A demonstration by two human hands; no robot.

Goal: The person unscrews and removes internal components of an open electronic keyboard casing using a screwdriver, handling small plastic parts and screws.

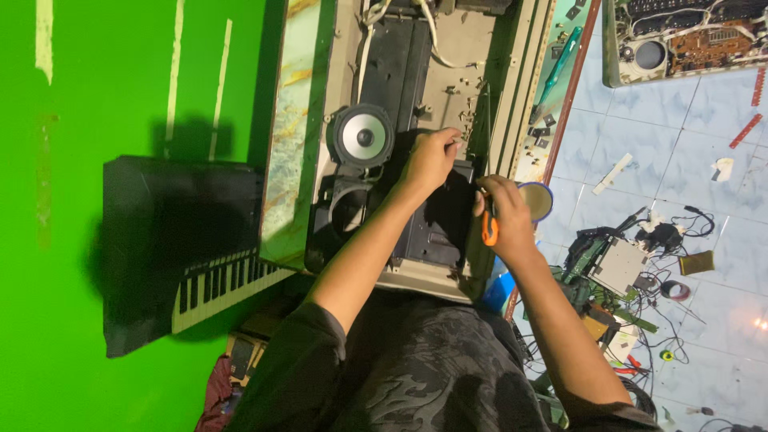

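Note:
An opened electronic keyboard case (pixel 344 72) lies on the table in front of me, with a round speaker (pixel 364 137) and an empty speaker hole (pixel 346 206) at its left side. My left hand (pixel 430 157) rests on the black inner panel (pixel 436 224) with fingers pinched on a small part near the case's right wall. My right hand (pixel 506 210) grips an orange-handled tool (pixel 489 227) just right of the panel.
A black keyboard (pixel 200 264) leans against the green wall on the left. A teal screwdriver (pixel 560 60) and small screws lie on the table's right edge. A circuit board (pixel 696 40), loose parts and wires (pixel 632 264) cover the tiled floor.

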